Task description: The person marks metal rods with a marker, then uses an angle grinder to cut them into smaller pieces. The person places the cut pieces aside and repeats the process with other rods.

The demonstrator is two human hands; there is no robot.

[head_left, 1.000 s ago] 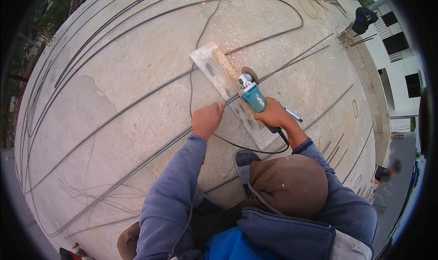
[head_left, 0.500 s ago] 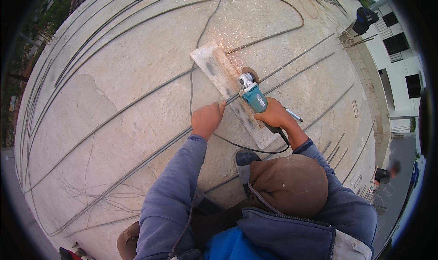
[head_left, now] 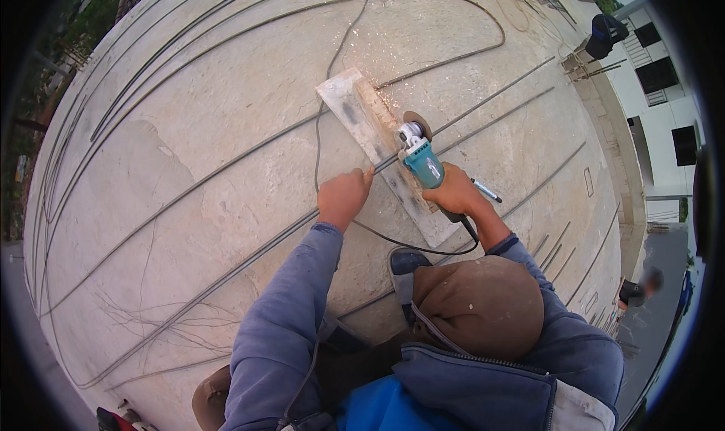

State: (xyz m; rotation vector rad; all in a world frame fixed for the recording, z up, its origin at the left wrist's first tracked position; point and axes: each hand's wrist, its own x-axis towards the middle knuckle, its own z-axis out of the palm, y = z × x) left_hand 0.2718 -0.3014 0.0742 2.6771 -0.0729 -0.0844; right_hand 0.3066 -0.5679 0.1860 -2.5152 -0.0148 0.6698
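My right hand (head_left: 458,191) is wrapped round the body of a teal angle grinder (head_left: 424,163). The grinder's brown cutting disc (head_left: 418,123) is over the steel bars at the wooden board, and a few sparks fly up and away from there. With my left hand (head_left: 345,197) I grip a pair of long steel rebars (head_left: 260,255), thumb stretched along them. The rebars cross a whitish wooden board (head_left: 343,102) with a narrower strip of wood (head_left: 377,108) on top. Where disc and bar meet is partly hidden by the grinder head.
More long rebars (head_left: 226,163) lie over the concrete slab (head_left: 249,91), one bent in a loop. A black power cable (head_left: 411,245) curves from the grinder beside my shoe (head_left: 410,262). Tangled thin wire (head_left: 177,321) lies at left. A person (head_left: 638,289) is at the far right.
The spray of sparks has thinned and dimmed. My hands, the grinder and the rebars stay almost where they were.
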